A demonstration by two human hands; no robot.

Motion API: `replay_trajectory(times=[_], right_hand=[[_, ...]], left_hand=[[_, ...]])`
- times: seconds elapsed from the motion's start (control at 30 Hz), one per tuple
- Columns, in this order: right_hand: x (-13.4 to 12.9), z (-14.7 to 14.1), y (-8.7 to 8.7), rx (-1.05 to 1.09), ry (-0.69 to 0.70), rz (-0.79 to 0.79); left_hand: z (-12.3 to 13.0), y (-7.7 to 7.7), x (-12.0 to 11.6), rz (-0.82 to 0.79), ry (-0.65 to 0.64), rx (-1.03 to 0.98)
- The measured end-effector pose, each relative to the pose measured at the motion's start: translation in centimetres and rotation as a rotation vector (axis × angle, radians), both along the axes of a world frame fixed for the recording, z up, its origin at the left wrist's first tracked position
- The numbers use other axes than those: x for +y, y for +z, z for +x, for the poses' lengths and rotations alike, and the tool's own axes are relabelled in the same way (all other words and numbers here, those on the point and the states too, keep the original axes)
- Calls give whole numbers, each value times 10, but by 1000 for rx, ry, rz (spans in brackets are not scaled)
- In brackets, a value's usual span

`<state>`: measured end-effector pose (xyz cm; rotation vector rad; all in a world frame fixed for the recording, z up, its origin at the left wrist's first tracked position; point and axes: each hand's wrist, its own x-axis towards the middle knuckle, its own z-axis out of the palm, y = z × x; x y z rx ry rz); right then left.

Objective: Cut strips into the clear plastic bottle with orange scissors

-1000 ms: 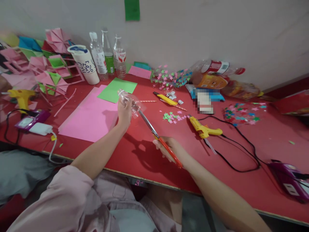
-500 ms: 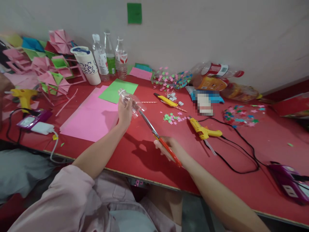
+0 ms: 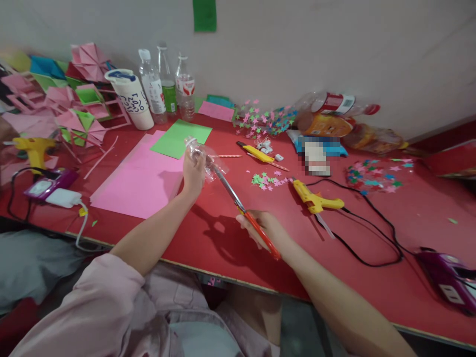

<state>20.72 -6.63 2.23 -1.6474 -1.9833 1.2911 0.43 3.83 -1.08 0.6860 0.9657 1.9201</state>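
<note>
My left hand is closed around the cut top part of a clear plastic bottle, its neck pointing away toward the wall. In my right hand is a pair of scissors with long steel blades and red handles. The blade tips reach the plastic beside my left fingers; whether they are cutting into it I cannot tell. Below my left hand lie pink sheets and a green sheet. Small paper stars lie beyond my right hand, with a yellow glue gun to its right.
Several bottles and a white tumbler stand along the wall. A yellow cutter lies mid-table. Cables run to a purple power strip at right. At left are another glue gun, pink paper crafts and part of another person's hand.
My left hand has turned slightly with the bottle piece, its neck shifting a little to the right. The scissors stay at the plastic. The whole view has tilted slightly.
</note>
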Motion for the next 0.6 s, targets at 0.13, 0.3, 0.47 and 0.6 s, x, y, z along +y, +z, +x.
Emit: replay_trajectory(times=[0.13,0.3,0.47,0.6], right_hand=[[3,0,-6,-14,28,-27],[4,-5,-8,38,-6,-111],[0,-6,-4,137,-18,-106],[5,0,-10,118,54,-86]], left_hand=[[-5,-10,3,15,40,116],[-7,-13,6,9,76,151],[-4,-4,3,-8,47,110],[-3,-3,3,-24,47,113]])
